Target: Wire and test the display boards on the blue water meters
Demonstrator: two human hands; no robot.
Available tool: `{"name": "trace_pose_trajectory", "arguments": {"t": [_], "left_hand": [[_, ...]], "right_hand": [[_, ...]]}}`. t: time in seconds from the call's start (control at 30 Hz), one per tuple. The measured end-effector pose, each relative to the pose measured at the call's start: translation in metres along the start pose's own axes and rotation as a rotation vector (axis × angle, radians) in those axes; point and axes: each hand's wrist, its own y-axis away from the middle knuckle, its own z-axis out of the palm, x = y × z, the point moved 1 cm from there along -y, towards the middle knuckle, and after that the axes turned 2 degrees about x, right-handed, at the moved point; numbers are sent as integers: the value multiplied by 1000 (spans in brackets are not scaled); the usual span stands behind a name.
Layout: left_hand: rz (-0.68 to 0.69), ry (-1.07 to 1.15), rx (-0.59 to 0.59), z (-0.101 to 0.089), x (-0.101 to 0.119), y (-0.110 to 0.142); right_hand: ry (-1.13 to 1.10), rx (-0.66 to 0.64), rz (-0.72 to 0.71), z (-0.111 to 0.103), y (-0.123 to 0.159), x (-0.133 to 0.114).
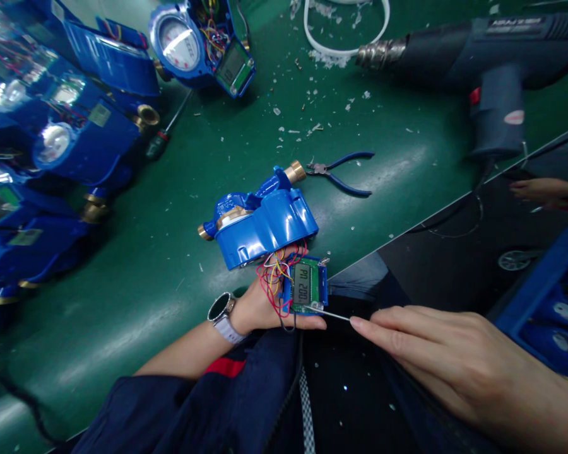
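Note:
My left hand (265, 309), a watch on its wrist, is closed around a green circuit board with an LCD display (307, 285). Red and yellow wires (275, 272) run from the board into a blue water meter body (260, 221) lying at the edge of the green table (170, 265). My right hand (454, 366) pinches a thin metal tool (329, 313), fingers closed. The tool's tip touches the lower edge of the board.
Blue-handled pliers (343, 171) lie just past the meter. A dark heat gun (483, 57) rests at the far right, a white ring (345, 28) near it. Several blue meters (52, 145) crowd the left. Another person's hand (544, 189) shows at right, above a blue bin (549, 302).

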Motion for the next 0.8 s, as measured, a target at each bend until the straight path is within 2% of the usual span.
{"name": "trace_pose_trajectory", "arguments": {"t": [0.23, 0.5, 0.8], "left_hand": [[-32, -13, 8, 2, 1, 2], [-53, 25, 70, 6, 6, 2], [-173, 121, 91, 16, -1, 9]], "right_hand": [[-14, 13, 6, 5, 5, -5], [125, 55, -41, 2, 7, -12], [240, 66, -75, 0, 1, -16]]}}
